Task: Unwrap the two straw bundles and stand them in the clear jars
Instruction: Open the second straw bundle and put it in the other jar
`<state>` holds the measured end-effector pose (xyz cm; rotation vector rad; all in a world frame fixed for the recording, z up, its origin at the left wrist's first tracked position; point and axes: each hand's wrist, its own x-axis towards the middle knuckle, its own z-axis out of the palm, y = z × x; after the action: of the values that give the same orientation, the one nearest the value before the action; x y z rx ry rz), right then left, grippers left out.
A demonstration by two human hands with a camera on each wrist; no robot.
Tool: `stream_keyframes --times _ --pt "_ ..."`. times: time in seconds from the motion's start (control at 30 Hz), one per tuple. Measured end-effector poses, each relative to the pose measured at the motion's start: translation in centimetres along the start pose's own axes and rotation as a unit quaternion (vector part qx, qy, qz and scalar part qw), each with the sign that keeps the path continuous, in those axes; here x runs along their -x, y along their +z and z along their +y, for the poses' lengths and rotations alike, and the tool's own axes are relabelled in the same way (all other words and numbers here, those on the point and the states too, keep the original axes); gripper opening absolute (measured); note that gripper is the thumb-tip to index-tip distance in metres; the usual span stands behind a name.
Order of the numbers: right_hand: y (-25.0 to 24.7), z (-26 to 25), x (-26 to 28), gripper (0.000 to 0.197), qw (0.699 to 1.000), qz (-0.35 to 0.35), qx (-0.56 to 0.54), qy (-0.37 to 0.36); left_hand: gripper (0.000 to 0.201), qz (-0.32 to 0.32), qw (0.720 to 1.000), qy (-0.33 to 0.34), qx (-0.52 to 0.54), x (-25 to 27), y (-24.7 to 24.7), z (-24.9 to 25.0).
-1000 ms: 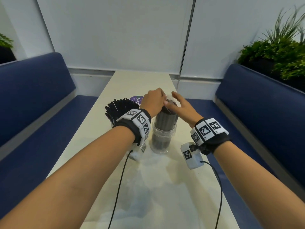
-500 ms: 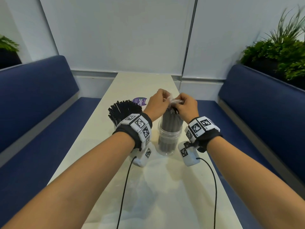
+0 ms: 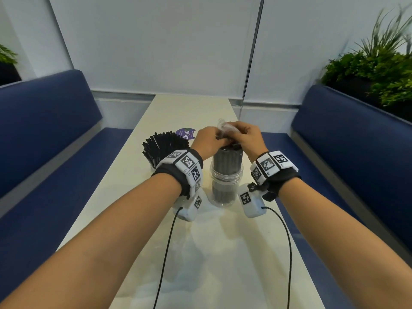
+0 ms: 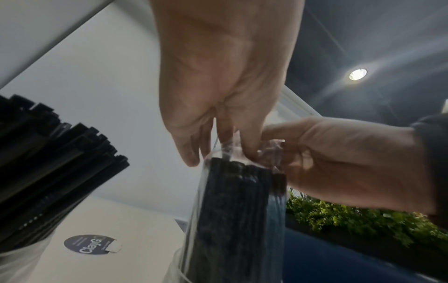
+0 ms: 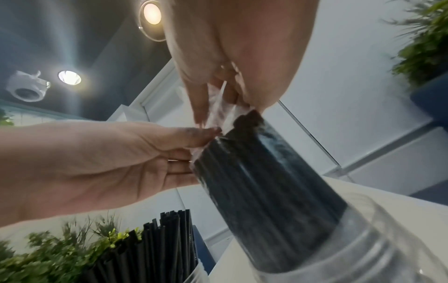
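A wrapped bundle of black straws [image 3: 227,162] stands upright in a clear jar [image 3: 226,178] at mid-table. Both hands meet at its top. My left hand [image 3: 209,141] pinches the clear plastic wrap [image 3: 225,126] at the bundle's top edge; in the left wrist view its fingertips [image 4: 249,153] press into the film. My right hand [image 3: 247,136] pinches the same wrap [image 5: 218,109] and holds a strip of it up above the straw ends [image 5: 252,118]. To the left, loose black straws [image 3: 163,143] fan out of a second jar, whose body my left wrist hides.
A round purple sticker [image 3: 186,133] lies on the pale table [image 3: 223,253] behind the jars. Blue benches [image 3: 44,134] run along both sides, with green plants [image 3: 379,70] behind the right one. Black cables [image 3: 165,253] trail from both wrists across the near table.
My right hand, open beside the bundle's top a second ago, has closed on the wrap. Both hands have drawn together, and the film now stands a little above the straws.
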<state>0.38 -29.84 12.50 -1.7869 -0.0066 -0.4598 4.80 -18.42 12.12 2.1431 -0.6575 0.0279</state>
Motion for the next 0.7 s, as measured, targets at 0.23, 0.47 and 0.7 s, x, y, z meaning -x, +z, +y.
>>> stream_keyframes --times 0.23,0.47,0.7 --pt "-0.3 1.5 0.4 0.103 0.992 -0.069 -0.027 0.101 0.003 0.118 0.993 -0.004 0.029 -0.3 -0.5 1.1" --pt "-0.2 0.7 1.4 0.032 0.994 -0.090 0.043 0.038 0.007 0.126 0.988 0.025 0.084 -0.9 -1.0 1.6" --pt "-0.4 1.5 0.3 0.023 0.979 0.067 0.192 0.013 0.012 0.112 0.988 0.018 0.101 -0.6 -0.8 1.9"
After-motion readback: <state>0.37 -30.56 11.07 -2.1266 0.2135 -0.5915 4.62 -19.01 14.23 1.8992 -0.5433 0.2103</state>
